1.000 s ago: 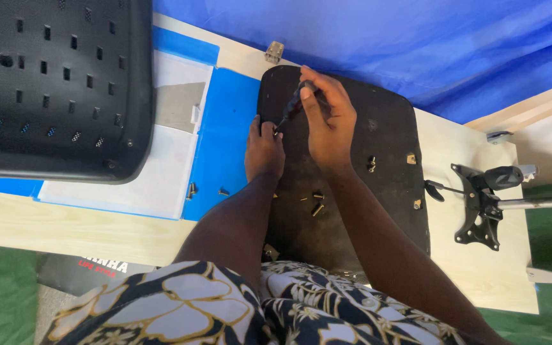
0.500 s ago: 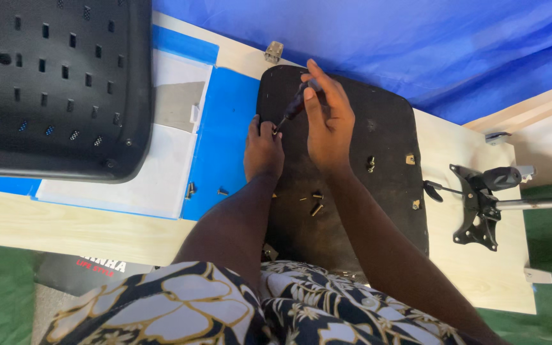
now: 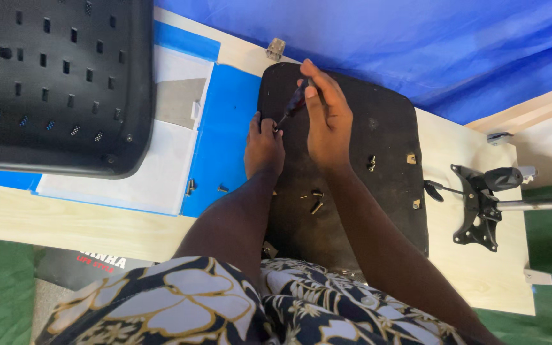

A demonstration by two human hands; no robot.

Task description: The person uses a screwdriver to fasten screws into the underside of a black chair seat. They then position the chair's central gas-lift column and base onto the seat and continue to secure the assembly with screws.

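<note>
- Hands first: my right hand [image 3: 328, 124] is closed around a slim dark-handled screwdriver [image 3: 292, 108], grip tight on the handle, shaft slanting down and to the left.
- Screwdriver tip meets the surface just beside the fingertips of my left hand [image 3: 263, 145]; I cannot make out the fastener under it.
- My left hand lies palm down, fingers flat on the left part of the black, rounded-square seat base panel [image 3: 384, 153]; its grip holds nothing, it only presses on the panel.
- Seat base panel lies flat on the pale wooden table [image 3: 65, 220], its far edge near the blue plastic sheet [image 3: 429, 45] behind the table.
- On the panel, just below my wrists, I log a few loose short metal bolts [image 3: 315, 206]; one more dark bolt [image 3: 371, 163] sits to the right of my right wrist.
- Small metal fittings [image 3: 411, 158] show near the panel's right edge.
- Left of the panel: blue flat sheet [image 3: 225, 115] with white paper [image 3: 129, 172] over part of it, and two small screws [image 3: 190, 186] near the paper's edge.
- Far left: black perforated plastic chair back [image 3: 52, 76], resting on the table.
- Right: black metal chair tilt mechanism with lever [image 3: 477, 204], on the table, well apart from both hands.
- Small metal bracket [image 3: 276, 48] sits at the table's far edge.
</note>
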